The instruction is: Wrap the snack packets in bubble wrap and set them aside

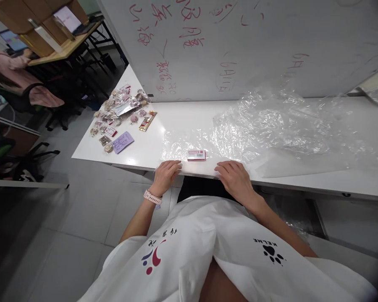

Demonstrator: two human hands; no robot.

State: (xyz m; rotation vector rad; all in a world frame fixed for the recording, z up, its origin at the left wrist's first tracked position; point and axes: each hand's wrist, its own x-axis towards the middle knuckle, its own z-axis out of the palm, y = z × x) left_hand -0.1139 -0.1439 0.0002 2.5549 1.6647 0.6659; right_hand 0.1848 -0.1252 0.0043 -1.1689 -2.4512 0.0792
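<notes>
A small red-and-white box (196,155) with a barcode lies on a sheet of clear plastic wrap (179,142) near the table's front edge. To the left of the box, my left hand (166,175), with a pink band on its wrist, has its fingers bent over the near edge of the wrap. My right hand (234,178) is on the other side of the box, its fingers curled at the same edge. Both hands appear to pinch the wrap; the thumbs are mostly hidden. Neither hand touches the box.
A crumpled heap of clear plastic (271,126) covers the table's right part. Several small wrapped snacks (113,109), a gold-red packet (148,121) and a purple packet (123,142) lie at left. A whiteboard (255,50) stands behind. Another person (22,75) sits at a far-left desk.
</notes>
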